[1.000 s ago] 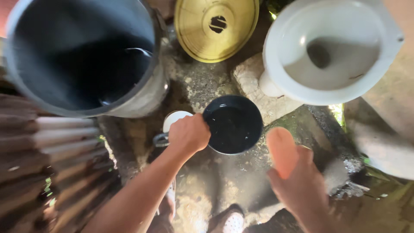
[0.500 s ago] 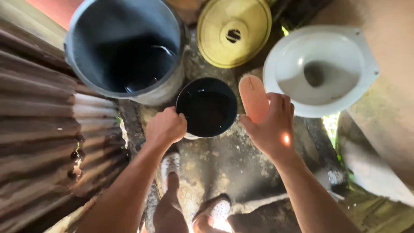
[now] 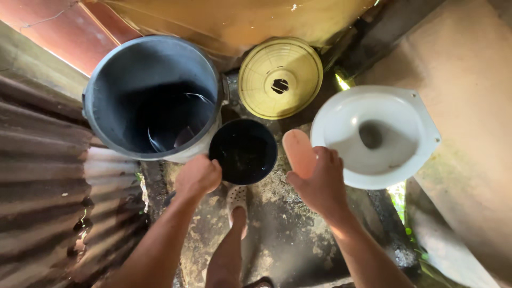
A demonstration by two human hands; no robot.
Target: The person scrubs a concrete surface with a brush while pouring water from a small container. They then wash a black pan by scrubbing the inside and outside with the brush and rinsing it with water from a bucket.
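The black dipper (image 3: 243,151), gripped in the left hand (image 3: 197,177), now sits closer to the grey barrel (image 3: 152,96) than a second ago, while the right hand (image 3: 320,184) with its orange bar (image 3: 299,153) rises beside it, nearer the white toilet bowl (image 3: 373,136).

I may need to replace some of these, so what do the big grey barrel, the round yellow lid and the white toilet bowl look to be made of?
Grey barrel: likely plastic, matte, with a thin moulded rim. Yellow lid: probably plastic, with fine moulded rings and a dull sheen. Toilet bowl: apparently glazed ceramic, smooth, white and glossy.
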